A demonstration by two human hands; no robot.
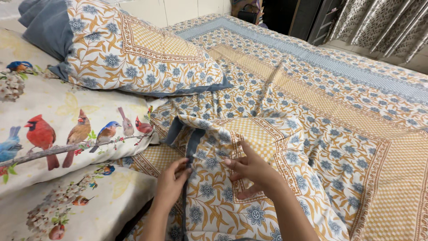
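- While the left hand (171,180) pinches the grey hem of the pillowcase (232,178) between thumb and fingers, the right hand (252,172) lies flat on the printed cloth with fingers spread wide, holding nothing.
- Position: the pillowcase sits at 6 o'clock in the view, low and centre, on the bedsheet (321,89); its open, folded-back mouth points to 11 o'clock.
- Step in hand, as judged: the case is being drawn over or straightened along its left edge, one hand gripping the hem, the other pressing the face down.
- Next move, as judged: it calls for a firm pinch on the hem, tension along the seam, and a smoothing sweep of the flat palm toward 12 o'clock, so that the slack cloth does not bunch.
- Material: thin woven cotton, soft and limp, creased near the mouth; blue flowers and ochre vines on white, a checked ochre panel with a rust border, grey lining.
- A stuffed pillow (133,49) in the same print lies at 11 o'clock, plump and rounded.
- A second covering, the bird sheet (58,129), lies at 9 o'clock: cream ground, red, brown and blue perched birds, smoother in look.
- Curtains (379,27) hang at 2 o'clock, pale and patterned, in vertical folds.
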